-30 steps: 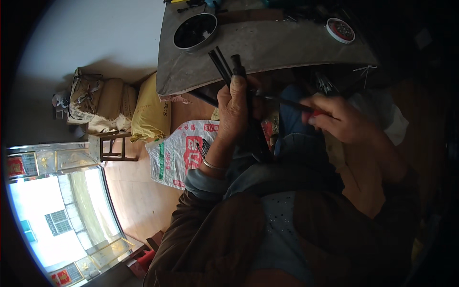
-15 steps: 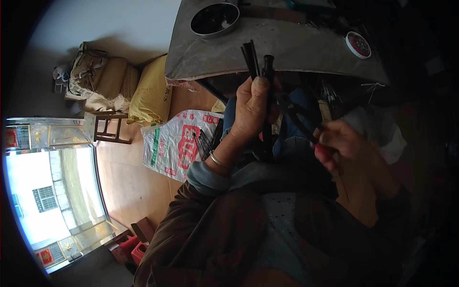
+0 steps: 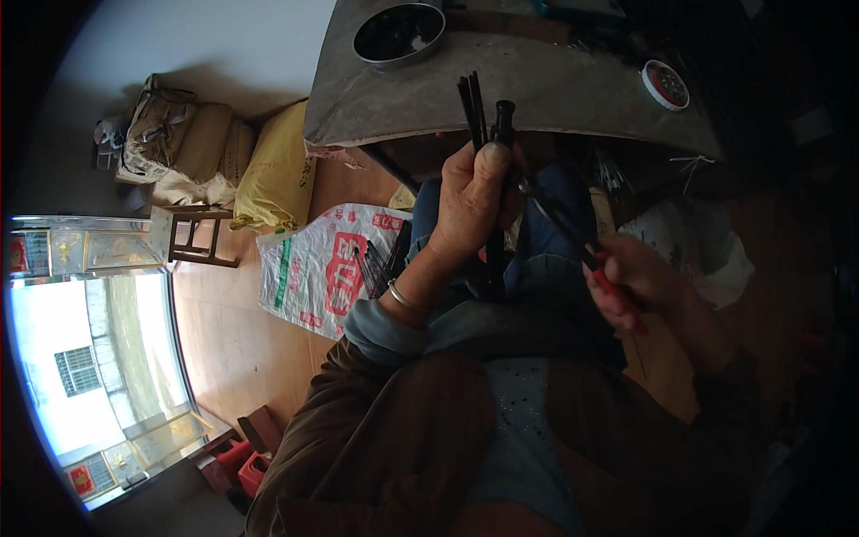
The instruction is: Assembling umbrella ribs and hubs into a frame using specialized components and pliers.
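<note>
Above my lap, my left hand [image 3: 471,199] is closed round a bundle of thin black rods [image 3: 472,103] and a thicker black shaft [image 3: 504,119] with a flared top. The shaft stands nearly upright and runs down towards my lap, its middle hidden by the hand. My right hand [image 3: 633,276] grips pliers [image 3: 567,225] with dark jaws and red handles. The pliers' tip is close beside the shaft at my left hand; whether it bites on anything is too dark to tell.
In front is a grey table [image 3: 537,85] with a round metal bowl [image 3: 399,36] and a small white-rimmed tin [image 3: 666,85]. On the floor at left lie a printed white sack [image 3: 304,268] with black rods [image 3: 371,268] on it, a yellow sack [image 3: 277,170] and a wooden stool [image 3: 201,234].
My right hand has turned a little, and more of the red handles shows. The pliers look more closed than before. My left hand keeps its hold, and the whole view has shifted slightly.
</note>
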Demonstrator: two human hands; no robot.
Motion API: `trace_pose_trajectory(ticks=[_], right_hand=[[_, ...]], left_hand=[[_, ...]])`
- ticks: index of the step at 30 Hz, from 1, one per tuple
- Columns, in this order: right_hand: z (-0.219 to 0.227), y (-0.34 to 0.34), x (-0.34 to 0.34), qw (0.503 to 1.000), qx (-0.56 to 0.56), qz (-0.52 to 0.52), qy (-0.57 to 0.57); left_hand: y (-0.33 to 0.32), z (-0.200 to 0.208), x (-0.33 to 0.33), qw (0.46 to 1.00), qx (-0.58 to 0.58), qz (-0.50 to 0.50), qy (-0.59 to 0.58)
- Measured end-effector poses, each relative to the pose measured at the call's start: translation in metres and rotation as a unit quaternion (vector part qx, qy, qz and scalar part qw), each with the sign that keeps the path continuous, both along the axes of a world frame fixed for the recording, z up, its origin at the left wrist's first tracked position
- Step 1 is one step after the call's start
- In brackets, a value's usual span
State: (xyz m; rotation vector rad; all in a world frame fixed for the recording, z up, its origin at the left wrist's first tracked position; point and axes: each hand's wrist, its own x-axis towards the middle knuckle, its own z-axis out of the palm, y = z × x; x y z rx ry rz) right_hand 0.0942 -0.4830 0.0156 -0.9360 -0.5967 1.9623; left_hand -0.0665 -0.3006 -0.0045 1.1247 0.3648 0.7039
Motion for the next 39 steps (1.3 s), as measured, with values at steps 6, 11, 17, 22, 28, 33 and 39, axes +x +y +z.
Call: trace_pose_trajectory(ticks=[6, 11, 17, 22, 28, 33, 39], right_hand=[[0.025, 0.018, 0.016, 0.982, 0.041, 0.075, -0.17], [0.031, 0.019, 0.014, 0.977, 0.033, -0.001, -0.211], [-0.015, -0.001, 0.005, 0.985, 0.0, 0.048, 0.165], [0.037, 0.029, 0.015, 0.877, 0.082, 0.131, -0.455], [0.025, 0.024, -0.013, 0.956, -0.016, 0.021, -0.291], [0.017, 0.021, -0.014, 0.995, -0.017, 0.02, -0.101], [0.032, 0.032, -0.033, 0.986, -0.033, -0.038, -0.161]], left_hand=[[-0.001, 0.005, -0.003, 1.0, 0.015, 0.003, 0.022], [0.004, -0.002, -0.007, 1.0, -0.018, 0.008, 0.018], [0.004, -0.001, -0.003, 0.999, 0.026, -0.027, 0.02], [0.007, 0.0, -0.005, 0.999, 0.029, -0.01, 0.032], [0.012, 0.0, -0.004, 0.999, 0.018, -0.006, 0.032], [0.018, 0.003, -0.004, 0.998, 0.009, -0.058, 0.021], [0.031, -0.002, -0.004, 0.991, 0.007, -0.121, 0.048]])
